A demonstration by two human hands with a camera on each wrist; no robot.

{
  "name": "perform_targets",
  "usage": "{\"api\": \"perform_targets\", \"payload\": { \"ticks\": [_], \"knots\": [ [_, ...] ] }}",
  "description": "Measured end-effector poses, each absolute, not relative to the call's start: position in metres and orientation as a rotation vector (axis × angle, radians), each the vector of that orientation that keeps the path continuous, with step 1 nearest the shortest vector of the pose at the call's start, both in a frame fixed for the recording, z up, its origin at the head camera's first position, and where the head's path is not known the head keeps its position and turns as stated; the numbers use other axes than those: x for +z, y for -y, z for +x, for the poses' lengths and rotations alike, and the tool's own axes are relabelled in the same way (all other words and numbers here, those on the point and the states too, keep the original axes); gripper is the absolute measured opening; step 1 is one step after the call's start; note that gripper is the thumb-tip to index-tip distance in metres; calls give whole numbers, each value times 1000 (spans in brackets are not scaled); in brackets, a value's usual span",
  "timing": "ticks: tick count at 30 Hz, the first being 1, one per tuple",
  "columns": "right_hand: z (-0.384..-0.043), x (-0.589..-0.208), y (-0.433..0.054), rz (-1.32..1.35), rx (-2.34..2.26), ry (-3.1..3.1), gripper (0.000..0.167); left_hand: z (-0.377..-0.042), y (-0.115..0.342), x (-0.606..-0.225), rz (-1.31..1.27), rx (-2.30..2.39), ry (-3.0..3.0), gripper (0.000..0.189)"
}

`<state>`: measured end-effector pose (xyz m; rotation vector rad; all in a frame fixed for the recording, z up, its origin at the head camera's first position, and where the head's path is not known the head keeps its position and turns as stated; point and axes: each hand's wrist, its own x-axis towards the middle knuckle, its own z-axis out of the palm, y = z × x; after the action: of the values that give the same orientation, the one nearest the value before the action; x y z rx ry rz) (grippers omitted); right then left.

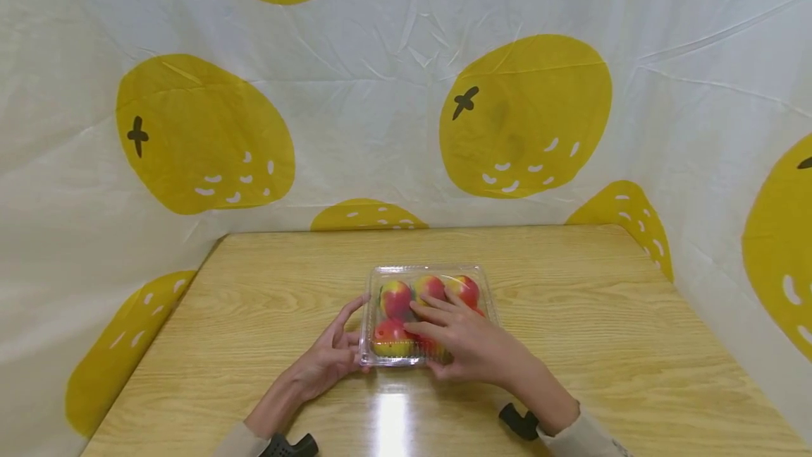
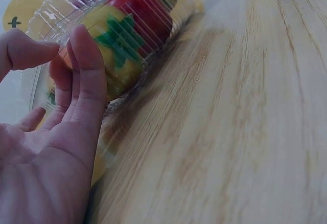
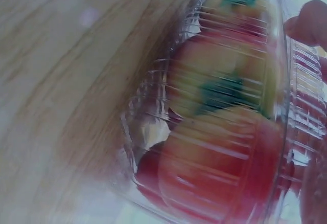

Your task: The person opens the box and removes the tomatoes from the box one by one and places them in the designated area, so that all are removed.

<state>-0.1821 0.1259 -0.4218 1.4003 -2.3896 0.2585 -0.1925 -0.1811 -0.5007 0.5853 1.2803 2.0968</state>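
Observation:
A clear plastic clamshell box (image 1: 374, 275) sits on the wooden table, its lid down over several red-and-yellow fruits (image 1: 396, 298). Green leafy tops (image 2: 121, 39) show on some fruits through the ribbed side wall. My left hand (image 1: 325, 362) holds the box at its left side and near corner, fingertips against the wall and rim. Spread across the right part of the lid, my right hand (image 1: 472, 344) presses on top with its fingers extended, while its thumb reaches the near edge. Some fruits are partly hidden under that hand.
The wooden table (image 1: 583, 302) extends on every side of the box. White cloth (image 1: 368, 132) printed with large yellow fruit shapes hangs along the back and sides. Dark wrist mounts (image 1: 520, 422) sit by both forearms.

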Motion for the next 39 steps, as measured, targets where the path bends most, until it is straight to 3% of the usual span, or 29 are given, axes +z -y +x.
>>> {"api": "perform_targets", "payload": {
  "ticks": [11, 19, 39],
  "knots": [
    [-169, -424, -119, 1393, 137, 2437, 72, -191, 181, -499, 529, 2091, -1271, 108],
    [-170, -427, -121, 1389, 144, 2371, 63, -192, 180, -499, 494, 2085, -1281, 107],
    [-170, -426, -120, 1409, 166, 2390, 66, -193, 178, -503, 543, 2115, -1317, 106]
  ]
}}
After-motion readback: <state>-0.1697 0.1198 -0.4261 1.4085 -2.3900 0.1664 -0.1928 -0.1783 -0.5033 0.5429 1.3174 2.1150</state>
